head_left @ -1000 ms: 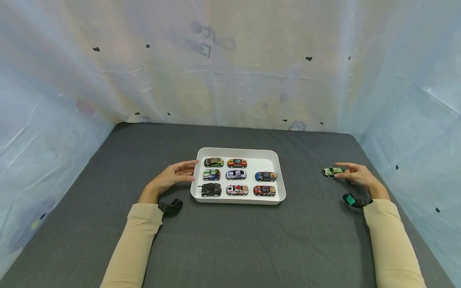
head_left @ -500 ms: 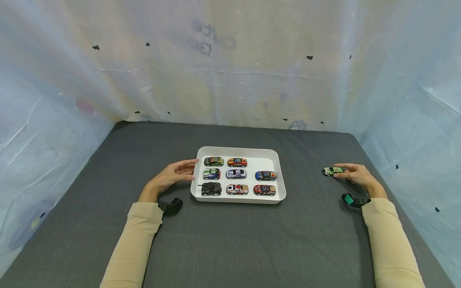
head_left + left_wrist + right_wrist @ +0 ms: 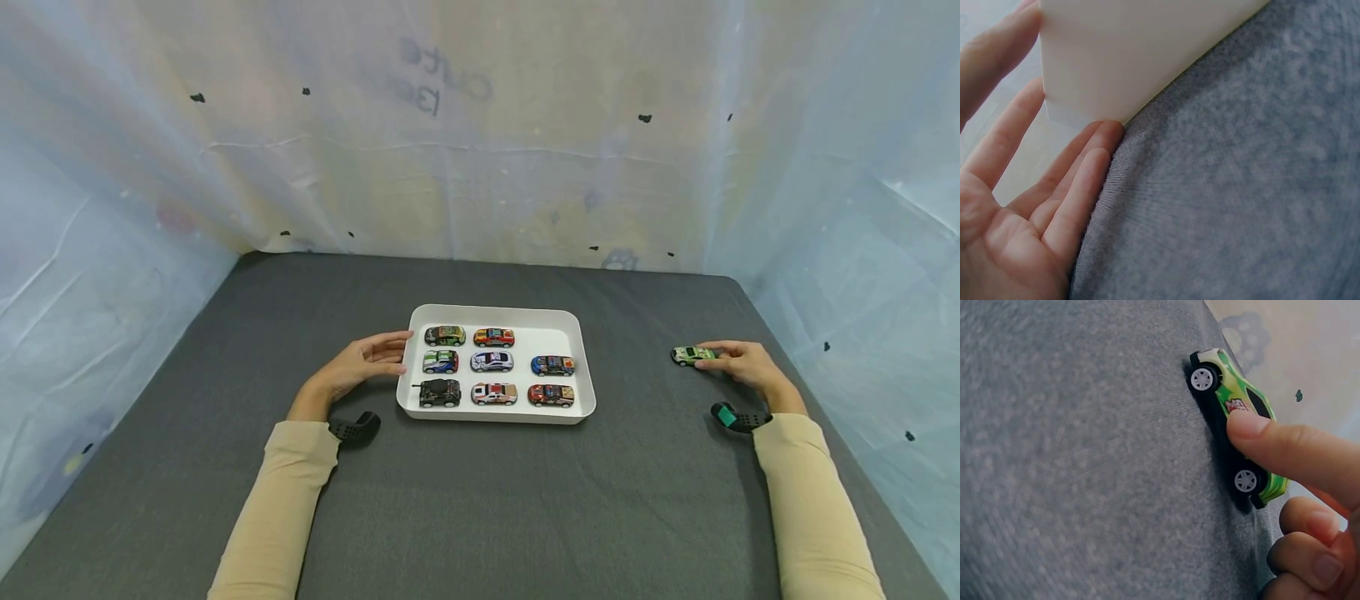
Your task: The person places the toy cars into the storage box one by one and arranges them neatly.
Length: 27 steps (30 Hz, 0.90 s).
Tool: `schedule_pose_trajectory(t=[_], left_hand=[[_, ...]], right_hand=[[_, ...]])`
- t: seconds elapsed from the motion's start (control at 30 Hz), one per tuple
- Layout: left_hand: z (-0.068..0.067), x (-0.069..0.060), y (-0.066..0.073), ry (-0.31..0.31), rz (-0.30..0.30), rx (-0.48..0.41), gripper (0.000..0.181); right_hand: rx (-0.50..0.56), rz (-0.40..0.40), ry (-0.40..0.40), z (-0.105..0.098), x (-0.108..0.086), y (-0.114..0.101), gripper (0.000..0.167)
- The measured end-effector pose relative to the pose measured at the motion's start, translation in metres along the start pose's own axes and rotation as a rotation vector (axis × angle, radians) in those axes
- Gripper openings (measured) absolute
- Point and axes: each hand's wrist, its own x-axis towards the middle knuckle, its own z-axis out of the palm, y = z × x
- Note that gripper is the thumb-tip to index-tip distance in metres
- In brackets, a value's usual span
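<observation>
On the right of the head view, my right hand (image 3: 752, 367) pinches a green toy car (image 3: 686, 356) between thumb and fingers. The right wrist view shows the thumb on the side of this toy car (image 3: 1227, 384), wheels at the grey cloth. A white tray (image 3: 495, 316) stands mid-table, bearing several toy cars, among them a black one (image 3: 439, 393) at front left and a blue one (image 3: 552, 367) at right. My left hand (image 3: 352, 368) touches the tray's left side with fingers extended; in the left wrist view, fingertips meet the tray's outer wall (image 3: 1129, 56).
Grey cloth (image 3: 480, 508) covers the table. Pale plastic sheeting (image 3: 480, 192) hangs behind it and on both sides. In the tray, the toy cars stand in rows, with bare tray floor (image 3: 551, 342) at back right.
My right hand has shifted very slightly left along the green toy car, which stays in place. The left hand and the tray have not visibly moved.
</observation>
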Motion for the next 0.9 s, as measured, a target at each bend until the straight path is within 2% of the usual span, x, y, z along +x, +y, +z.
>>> schedule_pose_trajectory(t=[0.43,0.9], left_hand=[[-0.001,-0.001,-0.001,0.009,0.003,0.006,0.077],[0.000,0.000,0.000,0.008,0.002,-0.002,0.077]], right_hand=[[-0.003,0.010,0.018,0.000,0.000,-0.001,0.061],[0.009,-0.023,0.074,0.003,-0.002,-0.024,0.058]])
